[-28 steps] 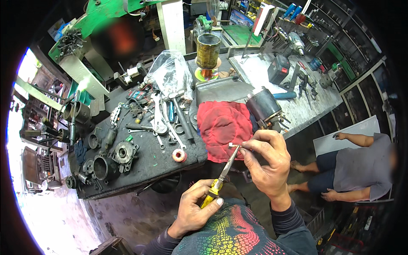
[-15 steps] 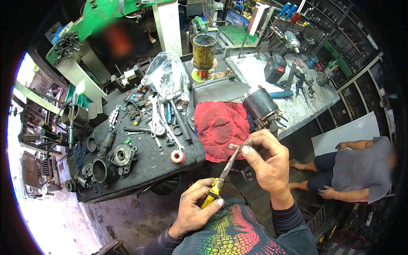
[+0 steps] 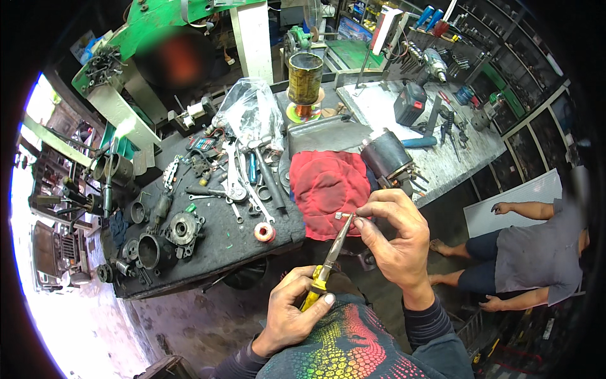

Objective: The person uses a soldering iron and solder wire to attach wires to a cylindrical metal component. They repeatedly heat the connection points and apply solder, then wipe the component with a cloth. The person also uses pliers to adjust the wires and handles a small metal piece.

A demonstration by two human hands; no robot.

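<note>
Closed round the yellow handles of long-nose pliers (image 3: 320,280), my left hand (image 3: 289,312) is low in the middle. The pliers' jaws point up and away, their tips touching a small pale metal piece (image 3: 343,215). My right hand (image 3: 398,240) is pinched, thumb and forefinger together, at the near right end of that piece. Its exact shape is too small to make out. Just beyond the fingertips a red cloth (image 3: 329,183) hangs over the bench's front edge. A black cylindrical motor housing (image 3: 386,155) lies to the right of the cloth.
Wrenches (image 3: 235,177) and loose metal parts cover the dark bench (image 3: 265,243) on the left, beside a spool of red thread (image 3: 264,232). A cordless tool battery (image 3: 410,104) and pliers are on the light table at right. Another person (image 3: 530,249) sits at the right.
The small metal piece and the pliers' tips have shifted slightly to the left, and my right fingers have changed position a little. The other person's arm has moved outward.
</note>
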